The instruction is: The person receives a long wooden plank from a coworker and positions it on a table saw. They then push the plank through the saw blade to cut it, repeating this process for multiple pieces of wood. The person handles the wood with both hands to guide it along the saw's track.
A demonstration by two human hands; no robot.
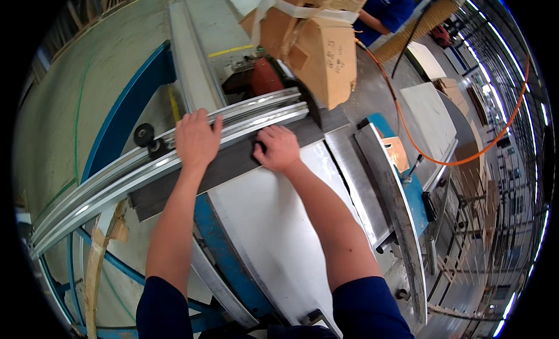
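A long silver aluminium fence (105, 194) runs from the lower left up to the middle. My left hand (196, 140) lies across it, fingers curled over its far side and the thumb apart. Along the fence's near side lies a dark grey board (236, 164), reaching right toward the machine top. My right hand (280, 149) rests on this board, fingers bent around a small black knob (257, 151) that shows between thumb and forefinger. Most of the knob is hidden by the hand. Under the board's near edge spreads a pale machine table (273, 216).
A large taped cardboard cover (329, 53) stands just beyond the fence's end. Behind it shows another person's blue sleeve (393, 13). An orange hose (445, 162) loops at the right. A blue curved frame (125, 109) stands left, and a curved metal rail (399, 216) runs right.
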